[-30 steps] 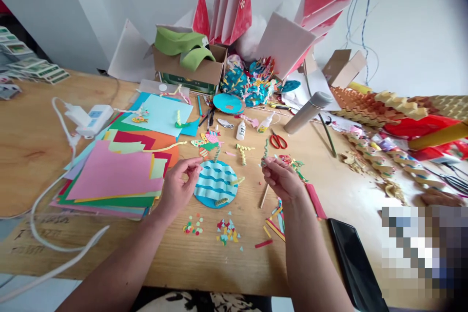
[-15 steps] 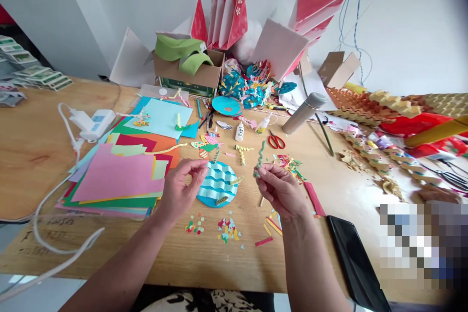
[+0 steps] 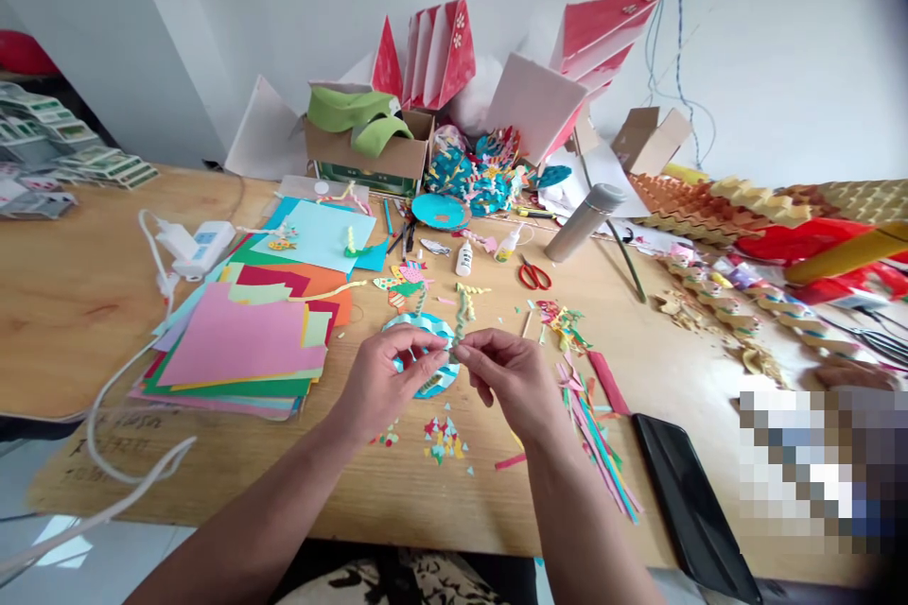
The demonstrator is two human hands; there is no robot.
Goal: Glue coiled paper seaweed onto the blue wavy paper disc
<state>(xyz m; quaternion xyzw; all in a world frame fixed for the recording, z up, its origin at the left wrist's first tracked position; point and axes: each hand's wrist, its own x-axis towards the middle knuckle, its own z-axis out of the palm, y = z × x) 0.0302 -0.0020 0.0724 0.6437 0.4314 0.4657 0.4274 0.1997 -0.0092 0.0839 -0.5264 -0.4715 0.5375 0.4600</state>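
A pale green twisted paper strip [image 3: 462,314] stands up between my two hands. My right hand [image 3: 500,364] pinches its lower end. My left hand [image 3: 408,369] meets it there, thumb and forefinger pressed together at the strip's lower tip. Just behind and below my fingers lies a round blue disc [image 3: 445,383] with wavy light-blue paper bands, partly hidden by my left hand. Another green curl [image 3: 420,300] rises from its far edge. Yellow paper curls [image 3: 475,290] rest on the table beyond my hands. Small paper scraps [image 3: 445,440] lie in front of the disc.
Stacked coloured paper [image 3: 234,336] lies left, beside a white charger [image 3: 205,244] and cable. Beyond the disc are glue bottles [image 3: 463,259], red scissors [image 3: 534,274] and a steel flask [image 3: 585,222]. Thin paper strips [image 3: 600,449] and a black phone [image 3: 695,501] lie to the right.
My right hand has brought the green strip leftward to my left hand. Their fingertips now meet at its lower end, above the disc. The view has shifted slightly.
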